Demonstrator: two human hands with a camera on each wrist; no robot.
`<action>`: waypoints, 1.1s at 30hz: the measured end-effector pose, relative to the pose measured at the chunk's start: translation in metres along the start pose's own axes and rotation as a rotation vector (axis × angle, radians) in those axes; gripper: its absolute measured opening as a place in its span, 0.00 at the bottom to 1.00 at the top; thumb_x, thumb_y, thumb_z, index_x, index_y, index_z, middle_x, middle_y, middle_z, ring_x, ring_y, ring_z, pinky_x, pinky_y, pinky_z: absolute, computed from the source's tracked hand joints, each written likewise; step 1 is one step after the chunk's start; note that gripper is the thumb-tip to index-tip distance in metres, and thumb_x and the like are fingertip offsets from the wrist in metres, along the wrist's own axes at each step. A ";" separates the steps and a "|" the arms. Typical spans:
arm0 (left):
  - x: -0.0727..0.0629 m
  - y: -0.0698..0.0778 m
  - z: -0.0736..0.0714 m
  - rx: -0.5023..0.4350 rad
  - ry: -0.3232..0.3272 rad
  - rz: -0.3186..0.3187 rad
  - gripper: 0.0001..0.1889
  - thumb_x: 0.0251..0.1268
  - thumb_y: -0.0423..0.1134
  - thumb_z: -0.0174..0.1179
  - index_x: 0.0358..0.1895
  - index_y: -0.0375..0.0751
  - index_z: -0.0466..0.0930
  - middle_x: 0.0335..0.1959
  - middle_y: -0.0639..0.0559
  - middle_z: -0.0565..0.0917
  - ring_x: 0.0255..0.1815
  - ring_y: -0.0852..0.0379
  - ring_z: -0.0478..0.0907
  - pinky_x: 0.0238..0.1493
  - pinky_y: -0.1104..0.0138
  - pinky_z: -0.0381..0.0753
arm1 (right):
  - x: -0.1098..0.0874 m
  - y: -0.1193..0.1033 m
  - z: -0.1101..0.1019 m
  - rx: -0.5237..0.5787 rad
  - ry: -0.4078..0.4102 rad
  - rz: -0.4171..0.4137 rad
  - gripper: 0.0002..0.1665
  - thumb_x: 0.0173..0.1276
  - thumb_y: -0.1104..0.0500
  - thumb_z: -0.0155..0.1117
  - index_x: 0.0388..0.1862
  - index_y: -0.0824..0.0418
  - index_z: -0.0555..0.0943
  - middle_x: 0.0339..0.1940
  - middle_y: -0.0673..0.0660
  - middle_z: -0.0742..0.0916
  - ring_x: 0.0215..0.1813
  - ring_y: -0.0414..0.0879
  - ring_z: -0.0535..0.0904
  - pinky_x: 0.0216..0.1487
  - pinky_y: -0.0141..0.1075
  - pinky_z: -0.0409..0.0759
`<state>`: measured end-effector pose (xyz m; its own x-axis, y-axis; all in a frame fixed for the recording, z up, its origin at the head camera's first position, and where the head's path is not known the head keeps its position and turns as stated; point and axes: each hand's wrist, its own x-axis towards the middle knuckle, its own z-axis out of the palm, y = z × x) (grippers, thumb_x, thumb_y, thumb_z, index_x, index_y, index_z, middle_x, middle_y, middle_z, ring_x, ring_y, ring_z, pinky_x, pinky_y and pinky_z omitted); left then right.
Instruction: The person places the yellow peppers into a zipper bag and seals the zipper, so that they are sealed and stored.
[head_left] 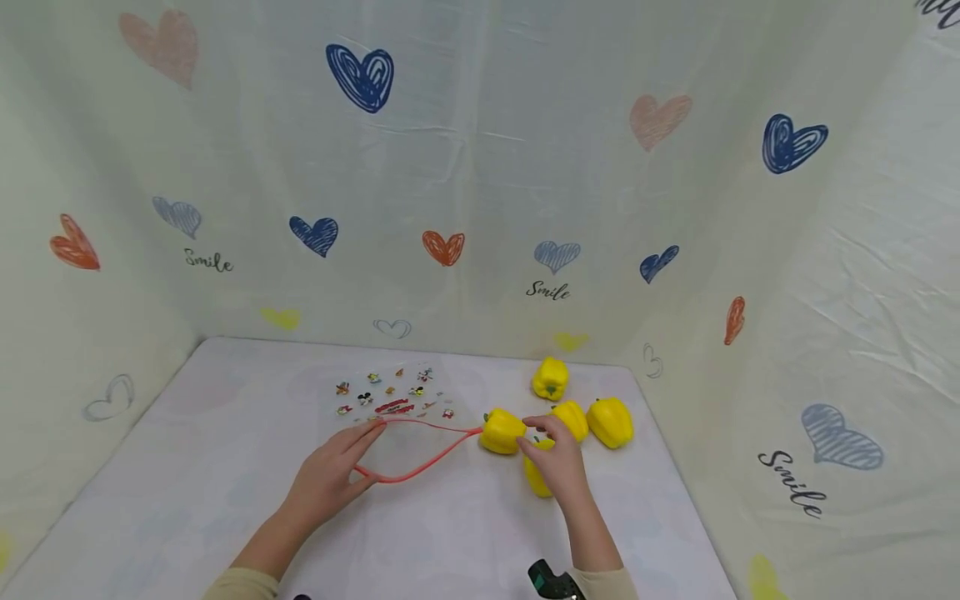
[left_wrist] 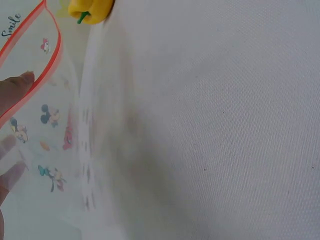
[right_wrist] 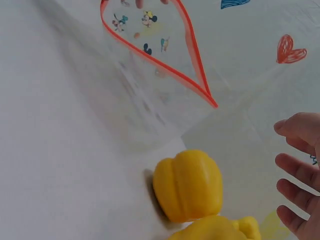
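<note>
My left hand (head_left: 327, 477) holds a clear zip bag (left_wrist: 55, 145) with cartoon prints by its red-edged mouth, the thumb at the near rim and the fingers at the far one. The mouth (head_left: 408, 478) gapes in a teardrop shape. Close to the bag's right corner is a yellow bell pepper (head_left: 501, 432). My right hand (head_left: 558, 458) is over the peppers, thumb and fingers parted; in the right wrist view its fingers (right_wrist: 295, 167) are spread and hold nothing. Partly under that hand lies another yellow bell pepper (head_left: 537, 477).
More yellow bell peppers stand to the right: one at the back (head_left: 551, 379), one behind the right hand (head_left: 572, 418) and one near the right edge (head_left: 611, 422). A white cloth covers the table (head_left: 187, 467). A heart-printed curtain (head_left: 480, 167) encloses the back and sides.
</note>
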<state>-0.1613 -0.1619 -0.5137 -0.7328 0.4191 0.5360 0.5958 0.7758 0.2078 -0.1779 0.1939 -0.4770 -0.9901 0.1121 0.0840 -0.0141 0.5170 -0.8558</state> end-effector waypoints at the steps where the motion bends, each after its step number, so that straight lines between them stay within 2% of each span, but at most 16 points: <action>1: 0.000 0.000 0.000 0.001 0.003 0.003 0.49 0.34 0.41 0.82 0.69 0.41 0.70 0.64 0.47 0.75 0.58 0.47 0.74 0.48 0.54 0.83 | 0.000 0.001 -0.002 -0.006 0.002 0.019 0.18 0.62 0.60 0.71 0.52 0.59 0.83 0.51 0.52 0.83 0.58 0.58 0.73 0.61 0.55 0.71; 11: 0.000 -0.002 0.002 0.020 0.018 -0.007 0.49 0.33 0.42 0.82 0.67 0.40 0.71 0.62 0.46 0.76 0.57 0.46 0.75 0.46 0.54 0.83 | -0.002 0.013 -0.014 -0.042 0.020 0.110 0.21 0.62 0.59 0.71 0.55 0.57 0.82 0.57 0.55 0.81 0.61 0.57 0.71 0.62 0.54 0.71; 20: -0.001 -0.003 0.003 0.023 0.024 -0.020 0.50 0.32 0.42 0.83 0.68 0.41 0.70 0.63 0.46 0.76 0.56 0.46 0.75 0.45 0.54 0.84 | -0.004 0.026 -0.018 -0.063 0.020 0.199 0.26 0.61 0.61 0.72 0.58 0.61 0.78 0.60 0.62 0.77 0.64 0.61 0.69 0.64 0.58 0.68; 27: -0.002 -0.005 0.008 0.012 0.030 -0.012 0.50 0.31 0.42 0.83 0.68 0.41 0.70 0.63 0.47 0.75 0.56 0.47 0.75 0.46 0.55 0.83 | -0.006 0.038 -0.016 -0.084 0.028 0.240 0.29 0.59 0.64 0.73 0.60 0.62 0.77 0.61 0.63 0.76 0.63 0.62 0.68 0.61 0.58 0.71; 33: -0.002 -0.005 0.009 0.004 0.036 -0.007 0.51 0.31 0.41 0.83 0.68 0.41 0.70 0.63 0.46 0.76 0.56 0.47 0.75 0.47 0.55 0.83 | -0.006 0.048 -0.013 -0.120 0.027 0.236 0.34 0.56 0.64 0.75 0.62 0.64 0.75 0.61 0.65 0.74 0.61 0.62 0.69 0.59 0.57 0.73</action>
<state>-0.1660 -0.1622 -0.5236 -0.7248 0.3961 0.5638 0.5890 0.7808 0.2086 -0.1712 0.2289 -0.5120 -0.9598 0.2639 -0.0958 0.2353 0.5701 -0.7871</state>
